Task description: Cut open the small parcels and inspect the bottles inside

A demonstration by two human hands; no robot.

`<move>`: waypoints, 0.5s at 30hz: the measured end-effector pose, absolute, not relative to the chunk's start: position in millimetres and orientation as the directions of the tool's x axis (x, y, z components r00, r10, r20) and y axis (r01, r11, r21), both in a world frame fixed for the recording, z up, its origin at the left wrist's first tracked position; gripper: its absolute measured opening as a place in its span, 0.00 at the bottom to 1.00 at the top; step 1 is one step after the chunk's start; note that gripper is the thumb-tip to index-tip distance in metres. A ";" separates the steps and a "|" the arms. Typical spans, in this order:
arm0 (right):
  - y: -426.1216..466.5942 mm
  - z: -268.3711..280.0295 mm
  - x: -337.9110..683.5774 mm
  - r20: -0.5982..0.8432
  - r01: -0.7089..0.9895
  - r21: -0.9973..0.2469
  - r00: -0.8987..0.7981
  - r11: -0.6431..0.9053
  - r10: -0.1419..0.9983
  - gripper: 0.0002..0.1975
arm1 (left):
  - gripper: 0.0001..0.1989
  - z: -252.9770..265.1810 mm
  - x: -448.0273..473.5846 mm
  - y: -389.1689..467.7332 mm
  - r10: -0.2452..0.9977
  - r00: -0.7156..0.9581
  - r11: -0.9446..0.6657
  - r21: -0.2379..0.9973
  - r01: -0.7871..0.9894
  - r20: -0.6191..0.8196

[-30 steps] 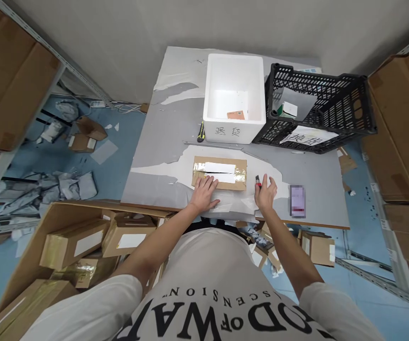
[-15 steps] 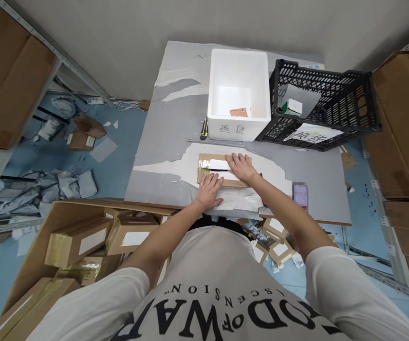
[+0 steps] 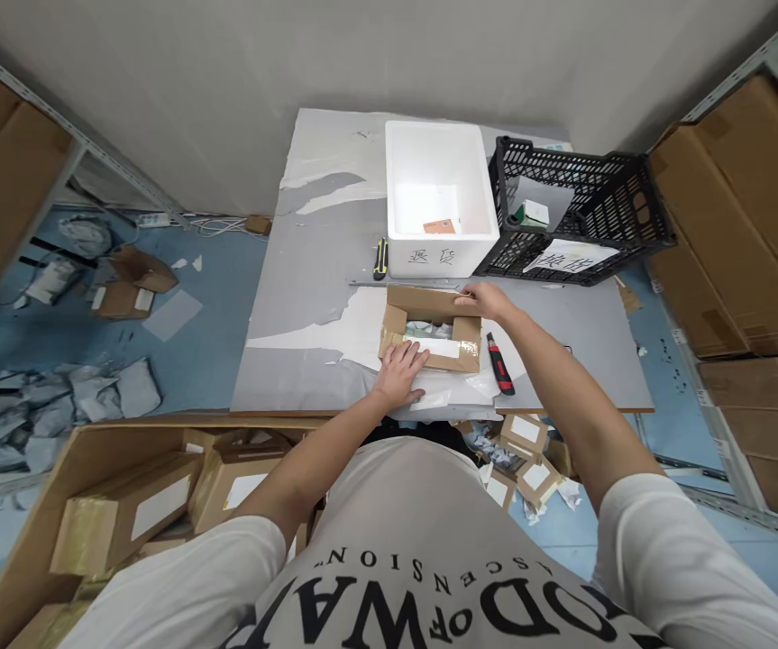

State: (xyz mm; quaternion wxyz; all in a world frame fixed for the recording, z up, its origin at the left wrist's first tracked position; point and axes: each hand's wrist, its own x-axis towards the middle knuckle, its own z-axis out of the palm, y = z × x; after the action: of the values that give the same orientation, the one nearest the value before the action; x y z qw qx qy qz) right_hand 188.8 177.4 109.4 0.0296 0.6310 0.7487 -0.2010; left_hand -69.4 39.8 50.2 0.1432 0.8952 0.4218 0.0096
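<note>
A small cardboard box (image 3: pixel 467 347) lies on the table with its top flaps folded open. Inside it, pale crumpled wrapping (image 3: pixel 422 330) shows, but what the wrapping covers is hidden. My left hand (image 3: pixel 400 371) rests on the near flap and left corner, fingers stretched out and thumb apart. At the far right corner, my right hand (image 3: pixel 487 300) pinches the raised far flap. To the right of the box is a red and black utility knife (image 3: pixel 500 365), lying on the table below my right forearm.
Behind the box stand a white foam box (image 3: pixel 443 257) with an orange card inside and a black plastic crate (image 3: pixel 574 158). A yellow and black cutter (image 3: pixel 380 259) lies beside the foam box. A large carton (image 3: pixel 84 431) of parcels stands at left. Shelving flanks both sides.
The cardboard box has gone from closed to open, its flaps spread. My right hand has moved from the box's top to its far flap. The red knife is now uncovered.
</note>
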 end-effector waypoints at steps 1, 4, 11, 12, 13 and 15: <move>175.3 108.3 191.5 -0.268 0.965 -0.262 -0.080 0.008 0.960 0.23 | 0.44 50.4 -70.5 40.3 0.753 0.651 -0.611 0.269 0.745 -0.095; 163.3 94.9 187.3 -0.162 0.925 -0.247 0.255 -0.289 0.953 0.31 | 0.45 50.9 -72.4 41.1 0.746 0.661 -0.620 0.277 0.734 -0.082; 132.9 76.8 158.4 0.112 0.986 -0.165 -0.015 0.034 0.994 0.20 | 0.42 53.0 -73.0 40.2 0.749 0.658 -0.616 0.288 0.734 -0.077; 126.3 78.9 155.9 0.121 0.976 -0.127 -0.165 0.180 0.979 0.19 | 0.41 53.8 -74.3 40.4 0.744 0.665 -0.623 0.293 0.725 -0.065; 118.6 81.4 153.7 0.120 0.947 -0.095 -0.295 0.307 0.948 0.19 | 0.39 54.7 -76.3 40.9 0.739 0.672 -0.630 0.299 0.716 -0.050; 100.8 85.7 150.1 0.121 0.884 -0.051 -0.457 0.465 0.881 0.19 | 0.34 57.6 -83.0 43.8 0.747 0.665 -0.626 0.317 0.712 -0.019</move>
State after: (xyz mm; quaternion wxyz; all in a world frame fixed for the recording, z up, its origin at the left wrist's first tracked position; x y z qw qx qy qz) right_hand 150.1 100.8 85.7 -0.0653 0.5171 0.8534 0.0096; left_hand -83.0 43.8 57.6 0.1505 0.8999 0.4052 0.0574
